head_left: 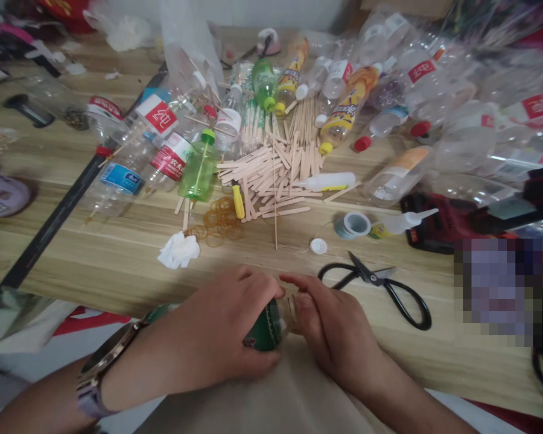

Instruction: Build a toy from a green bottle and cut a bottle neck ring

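Observation:
At the table's front edge my left hand [221,325], with a watch [106,358] on its wrist, wraps round a green bottle [265,331] lying on its side. The bottle's clear end points right, toward my right hand [330,325]. The fingers of my right hand are bent together at that end, around a thin curved piece [291,308] that is blurred; whether it is wire or a rubber band I cannot tell. Just beyond my right hand lie black-handled scissors [373,277] with their blades apart.
Behind my hands lie wooden sticks [271,175], rubber bands [219,220], crumpled tissue [179,250], a spool [353,225], a glue bottle [330,181] and a yellow-handled tool [238,201]. Plastic bottles [199,166] crowd the back; a red-black power tool [434,223] lies right.

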A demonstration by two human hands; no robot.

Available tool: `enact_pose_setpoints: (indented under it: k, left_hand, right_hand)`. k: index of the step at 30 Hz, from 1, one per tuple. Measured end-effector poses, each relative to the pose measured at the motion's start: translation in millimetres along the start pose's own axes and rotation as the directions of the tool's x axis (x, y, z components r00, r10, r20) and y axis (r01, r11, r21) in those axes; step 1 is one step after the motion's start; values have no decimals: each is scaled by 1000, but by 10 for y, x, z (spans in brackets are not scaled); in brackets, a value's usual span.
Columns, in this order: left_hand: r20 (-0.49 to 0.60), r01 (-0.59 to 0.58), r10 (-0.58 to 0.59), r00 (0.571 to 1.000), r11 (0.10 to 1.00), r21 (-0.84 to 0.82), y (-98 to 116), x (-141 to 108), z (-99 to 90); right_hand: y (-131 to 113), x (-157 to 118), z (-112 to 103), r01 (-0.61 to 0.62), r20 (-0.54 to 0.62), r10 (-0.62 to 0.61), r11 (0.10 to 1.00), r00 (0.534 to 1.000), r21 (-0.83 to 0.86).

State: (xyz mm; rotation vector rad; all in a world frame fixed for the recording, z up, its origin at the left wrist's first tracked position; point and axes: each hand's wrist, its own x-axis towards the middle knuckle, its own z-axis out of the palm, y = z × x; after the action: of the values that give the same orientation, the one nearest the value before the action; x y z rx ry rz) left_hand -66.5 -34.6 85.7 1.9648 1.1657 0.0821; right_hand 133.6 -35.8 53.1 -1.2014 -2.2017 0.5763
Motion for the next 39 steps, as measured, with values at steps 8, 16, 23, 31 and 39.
enact_pose_setpoints:
  k: [8,16,23,31,39]
  left_hand:
    - [23,35,-34,999,998,-42,10,-20,-48]
    - [84,-24,26,996,999,-25,44,-40,-119]
    - [152,-24,34,988,997,-71,7,-2,-114]
    - [292,34,4,956,991,-126,6,57,-188]
    - [356,80,-7,934,978,-191,-8,75,-138]
  right_hand:
    - [66,18,-51,4,29,-7,997,1000,80]
    - [144,89,-65,252,143,-260,965,955,68]
    - [189,123,-163,448,130,-461,886,878,119]
    - [232,97,-158,387,188,-447,876,874,286]
    - [283,92,-193,368,282,-480,854,831,368]
